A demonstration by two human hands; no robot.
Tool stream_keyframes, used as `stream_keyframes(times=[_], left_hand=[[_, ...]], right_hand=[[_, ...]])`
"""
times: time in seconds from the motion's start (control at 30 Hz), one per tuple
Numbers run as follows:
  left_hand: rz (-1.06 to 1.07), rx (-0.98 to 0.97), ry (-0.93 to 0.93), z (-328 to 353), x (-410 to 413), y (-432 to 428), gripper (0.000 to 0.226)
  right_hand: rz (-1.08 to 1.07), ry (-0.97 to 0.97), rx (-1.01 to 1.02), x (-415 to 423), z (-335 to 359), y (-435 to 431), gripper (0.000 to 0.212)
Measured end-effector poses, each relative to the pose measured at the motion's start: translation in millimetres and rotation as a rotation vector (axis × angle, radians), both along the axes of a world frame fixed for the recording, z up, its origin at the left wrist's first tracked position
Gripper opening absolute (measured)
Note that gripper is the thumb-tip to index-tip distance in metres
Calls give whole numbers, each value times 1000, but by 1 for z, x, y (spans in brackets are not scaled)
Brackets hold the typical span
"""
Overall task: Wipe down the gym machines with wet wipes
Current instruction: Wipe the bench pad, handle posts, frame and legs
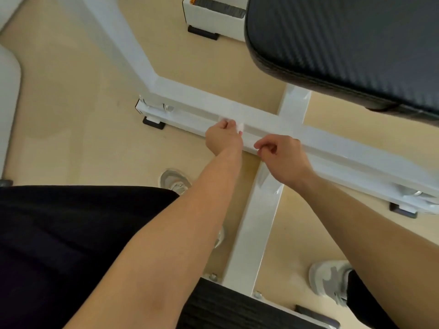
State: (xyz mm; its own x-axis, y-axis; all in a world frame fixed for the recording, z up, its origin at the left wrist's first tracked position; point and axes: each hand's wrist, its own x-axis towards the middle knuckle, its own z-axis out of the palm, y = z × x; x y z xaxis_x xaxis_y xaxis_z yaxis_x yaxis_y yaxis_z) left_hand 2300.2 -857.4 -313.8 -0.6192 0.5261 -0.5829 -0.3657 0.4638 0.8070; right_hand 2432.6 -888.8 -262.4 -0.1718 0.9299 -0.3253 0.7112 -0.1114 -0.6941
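Left hand [223, 138] curled round a white wet wipe [240, 127], holding it against the white floor bar [344, 149] of the machine frame, left of the crossing. Right hand [282, 157] just beside it over the same bar, fingers curled, thumb meeting forefinger; cannot tell if it pinches anything. Black padded seat [344, 43] far right.

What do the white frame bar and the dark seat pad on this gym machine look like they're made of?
White frame bar: probably painted or powder-coated steel; a smooth, faintly glossy square tube.
Dark seat pad: likely vinyl over foam; it has a woven carbon-style texture and a rounded, seamed edge.
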Motion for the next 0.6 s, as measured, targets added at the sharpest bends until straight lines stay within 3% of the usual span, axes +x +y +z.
stream_keyframes(times=[0.1, 0.3, 0.47, 0.6], left_hand=[[-60, -22, 48, -1, 15, -3, 44], [32, -24, 50, 4, -13, 4, 42], [-146, -108, 169, -1, 30, -2, 34], [-235, -111, 95, -2, 66, -6, 32]], right_hand=[[-23, 8, -7, 12, 2, -5, 31], [-40, 4, -41, 29, 4, -7, 29], [-68, 9, -38, 46, 3, -9, 30], [-116, 14, -11, 63, 3, -12, 29]])
